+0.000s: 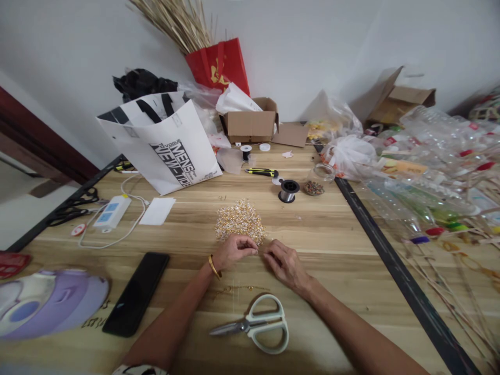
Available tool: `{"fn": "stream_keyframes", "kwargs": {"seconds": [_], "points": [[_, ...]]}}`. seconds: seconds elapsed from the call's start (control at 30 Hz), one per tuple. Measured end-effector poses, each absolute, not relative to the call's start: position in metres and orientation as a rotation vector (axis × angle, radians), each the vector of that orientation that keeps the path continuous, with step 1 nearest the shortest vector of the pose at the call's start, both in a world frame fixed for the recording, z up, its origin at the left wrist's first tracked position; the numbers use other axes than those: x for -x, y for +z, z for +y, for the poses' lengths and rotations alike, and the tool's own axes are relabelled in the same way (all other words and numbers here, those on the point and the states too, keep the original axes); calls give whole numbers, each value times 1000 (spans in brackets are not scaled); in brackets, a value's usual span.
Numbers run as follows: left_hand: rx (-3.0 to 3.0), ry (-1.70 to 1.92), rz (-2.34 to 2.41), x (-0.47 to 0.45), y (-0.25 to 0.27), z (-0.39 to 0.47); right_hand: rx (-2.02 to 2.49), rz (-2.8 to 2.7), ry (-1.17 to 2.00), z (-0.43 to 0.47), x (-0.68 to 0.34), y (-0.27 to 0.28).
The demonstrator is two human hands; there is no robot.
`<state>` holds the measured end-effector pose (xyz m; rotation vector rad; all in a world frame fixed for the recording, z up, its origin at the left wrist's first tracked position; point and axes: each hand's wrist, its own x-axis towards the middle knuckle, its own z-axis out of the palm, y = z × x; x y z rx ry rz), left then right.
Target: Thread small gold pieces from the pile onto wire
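Beads [240,221], gold and whitish, lie in a loose heap on the wooden tabletop [336,229], just beyond the hands. The left hand [237,249] rests at the heap's near edge, thumb and forefinger drawn almost together; the right hand [284,262] faces it just beside, fingers curled in. Whether either pinches anything is too small to tell. Nearer the person, a thin gold strand [250,288] lies between the forearms, then white-handled scissors [245,325], blades pointing left. A black phone [136,294] lies left of the left forearm. Past the heap stand a wire spool [289,192] and a clear jar [318,183], with a yellow-and-black cutter [261,172] near them.
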<state>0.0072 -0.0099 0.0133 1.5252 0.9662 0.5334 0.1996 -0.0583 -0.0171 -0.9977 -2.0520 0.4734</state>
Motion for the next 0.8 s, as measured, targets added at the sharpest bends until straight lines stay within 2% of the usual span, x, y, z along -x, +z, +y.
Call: {"fn": "stream_keyframes", "kwargs": {"seconds": [0.8], "points": [[-1590, 523, 976, -9, 8, -10, 985, -2047, 525, -59, -199, -14]]}}
